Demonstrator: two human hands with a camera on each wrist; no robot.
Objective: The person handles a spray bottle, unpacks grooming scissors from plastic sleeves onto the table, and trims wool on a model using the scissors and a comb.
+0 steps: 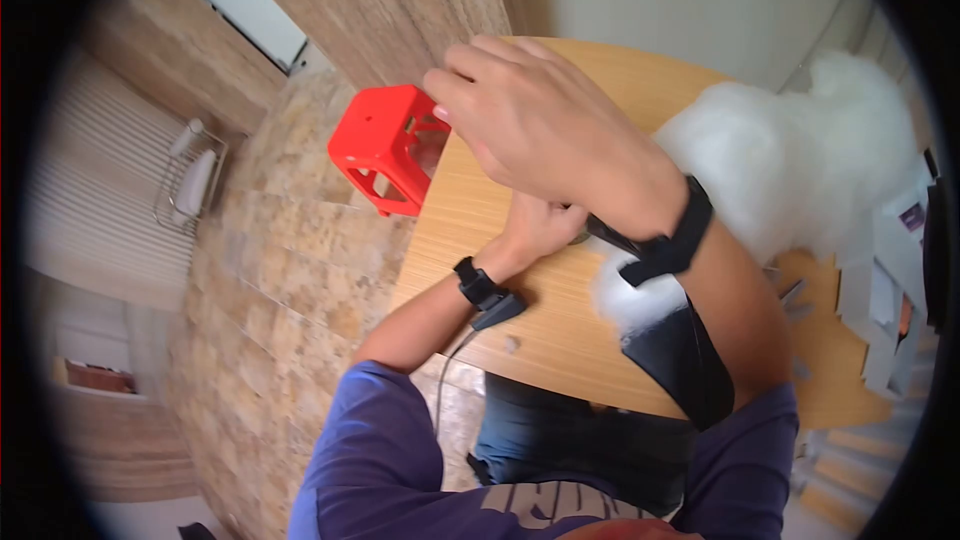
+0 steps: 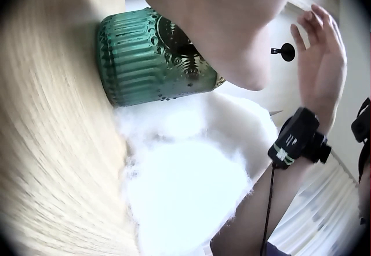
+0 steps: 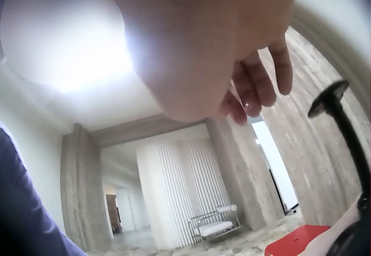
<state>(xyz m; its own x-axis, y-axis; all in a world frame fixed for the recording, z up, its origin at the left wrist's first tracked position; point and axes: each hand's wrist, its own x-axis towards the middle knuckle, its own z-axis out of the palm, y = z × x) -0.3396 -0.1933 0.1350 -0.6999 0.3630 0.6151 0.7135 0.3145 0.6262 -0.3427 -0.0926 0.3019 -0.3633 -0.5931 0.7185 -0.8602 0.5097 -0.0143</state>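
Note:
A green ribbed glass bottle stands on the wooden table. My left hand grips it near its top, which the hand mostly hides. Above it rises a thin black rod with a round flat end. My right hand hovers over the left one, its fingers loosely bent and holding nothing. White fluffy stuffing lies against the bottle. A larger heap of stuffing sits beyond my right wrist. Under my right forearm is a dark, cloth-like piece, white fluff at its upper end.
A red plastic stool stands on the floor past the table's left edge. Pale boxes with small items sit at the right. From the left wrist's black device a cable hangs over the front edge, near a small lump.

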